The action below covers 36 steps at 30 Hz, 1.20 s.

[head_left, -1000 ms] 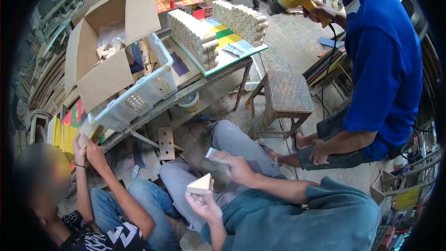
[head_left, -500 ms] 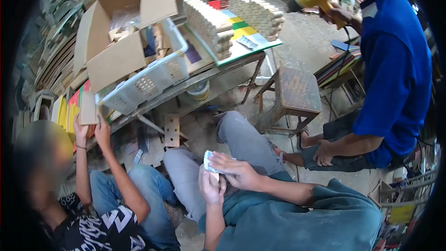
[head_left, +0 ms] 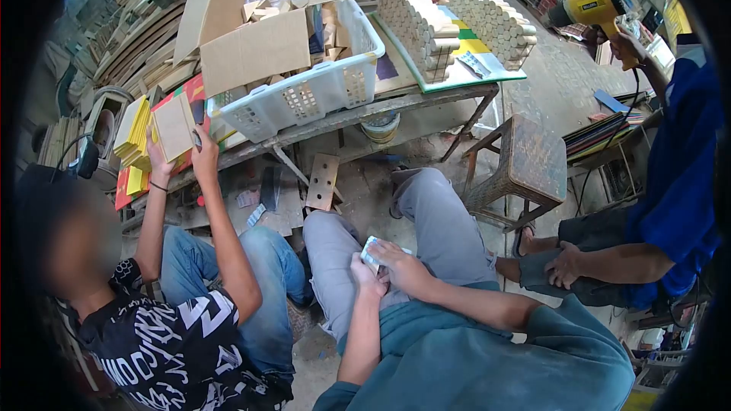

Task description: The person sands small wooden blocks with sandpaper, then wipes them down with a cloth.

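In my lap, my left hand [head_left: 368, 278] is closed around a small pale wooden piece, mostly hidden by the fingers now. My right hand [head_left: 407, 268] lies over it from the other side, fingers bent around a folded whitish sheet with pale blue print [head_left: 371, 253], which looks like sandpaper. The sheet rests against the wooden piece, between my two hands.
To the left a seated person holds a flat wooden board [head_left: 174, 128]. A person on the right grips a yellow heat gun [head_left: 590, 6]. Ahead are a white crate [head_left: 304, 103], a cardboard box [head_left: 255, 47], stacked wooden cylinders [head_left: 415, 27] and a wooden stool [head_left: 525, 156].
My view has turned, shifting most of the surroundings rightward. My hands sit lower against my lap, and the right one covers the wooden piece more. The seated person's board has tilted.
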Available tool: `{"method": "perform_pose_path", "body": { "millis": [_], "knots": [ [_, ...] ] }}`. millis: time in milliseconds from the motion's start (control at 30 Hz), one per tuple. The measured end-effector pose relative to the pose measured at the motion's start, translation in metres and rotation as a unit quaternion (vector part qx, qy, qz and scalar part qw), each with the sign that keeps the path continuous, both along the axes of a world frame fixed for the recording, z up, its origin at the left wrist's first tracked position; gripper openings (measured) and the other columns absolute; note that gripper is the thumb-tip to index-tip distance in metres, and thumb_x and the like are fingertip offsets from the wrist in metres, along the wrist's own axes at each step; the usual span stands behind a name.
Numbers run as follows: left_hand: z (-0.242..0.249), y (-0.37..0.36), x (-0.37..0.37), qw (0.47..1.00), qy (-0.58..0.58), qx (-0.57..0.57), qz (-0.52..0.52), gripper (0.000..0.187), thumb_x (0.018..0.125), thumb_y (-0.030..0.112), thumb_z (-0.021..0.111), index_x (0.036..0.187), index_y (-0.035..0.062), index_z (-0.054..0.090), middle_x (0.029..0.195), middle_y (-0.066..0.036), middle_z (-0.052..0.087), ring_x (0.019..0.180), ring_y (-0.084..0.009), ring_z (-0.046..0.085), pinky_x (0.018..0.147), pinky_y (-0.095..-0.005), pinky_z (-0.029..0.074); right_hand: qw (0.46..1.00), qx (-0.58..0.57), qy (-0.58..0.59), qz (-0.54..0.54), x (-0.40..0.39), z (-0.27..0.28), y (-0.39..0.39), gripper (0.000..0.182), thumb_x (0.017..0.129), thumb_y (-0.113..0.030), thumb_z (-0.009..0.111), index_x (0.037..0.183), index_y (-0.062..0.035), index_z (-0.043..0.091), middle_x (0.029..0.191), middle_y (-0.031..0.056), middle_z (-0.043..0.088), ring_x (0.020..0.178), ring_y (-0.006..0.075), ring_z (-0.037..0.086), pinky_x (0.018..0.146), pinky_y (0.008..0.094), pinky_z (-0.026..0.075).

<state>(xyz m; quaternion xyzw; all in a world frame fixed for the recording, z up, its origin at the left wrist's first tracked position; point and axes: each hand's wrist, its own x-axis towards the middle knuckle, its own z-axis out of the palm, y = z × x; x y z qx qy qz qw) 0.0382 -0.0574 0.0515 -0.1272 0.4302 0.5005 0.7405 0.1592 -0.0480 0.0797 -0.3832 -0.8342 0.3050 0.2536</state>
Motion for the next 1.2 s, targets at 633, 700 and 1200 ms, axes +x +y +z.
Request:
{"method": "perform_pose_path", "body": {
  "millis": [633, 700, 1200],
  "knots": [
    [-0.043, 0.004, 0.010, 0.996, 0.068, 0.018, 0.061, 0.038, 0.081, 0.035, 0.035, 0.081, 0.0088, 0.063, 0.079, -0.008, 0.065, 0.068, -0.0234, 0.063, 0.054, -0.0330, 0.050, 0.996, -0.007, -0.071, -0.052, -0.005, -0.013, -0.007, 0.049, 0.080, -0.003, 0.049, 0.130, 0.0010, 0.046, 0.129, 0.0253, 0.050, 0.122, 0.0359, 0.048, 0.103, 0.0403, 0.039],
    [-0.055, 0.001, 0.001, 0.991, 0.120, 0.037, -0.055, 0.043, 0.082, 0.035, 0.035, 0.084, 0.0032, 0.063, 0.082, -0.012, 0.065, 0.073, -0.0269, 0.064, 0.067, -0.0355, 0.053, 0.986, -0.063, -0.144, -0.059, -0.003, -0.010, 0.008, 0.050, 0.080, -0.003, 0.050, 0.130, 0.0015, 0.046, 0.130, 0.0246, 0.049, 0.122, 0.0357, 0.048, 0.103, 0.0410, 0.039],
    [-0.087, 0.007, 0.002, 0.993, 0.087, 0.080, 0.026, 0.044, 0.083, 0.037, 0.032, 0.091, 0.0067, 0.063, 0.091, -0.011, 0.064, 0.088, -0.0255, 0.063, 0.075, -0.0412, 0.051, 0.996, -0.046, -0.050, -0.052, -0.003, -0.021, -0.013, 0.053, 0.080, -0.006, 0.052, 0.131, 0.0008, 0.044, 0.133, 0.0224, 0.047, 0.126, 0.0356, 0.043, 0.107, 0.0403, 0.036]
  ]
}}
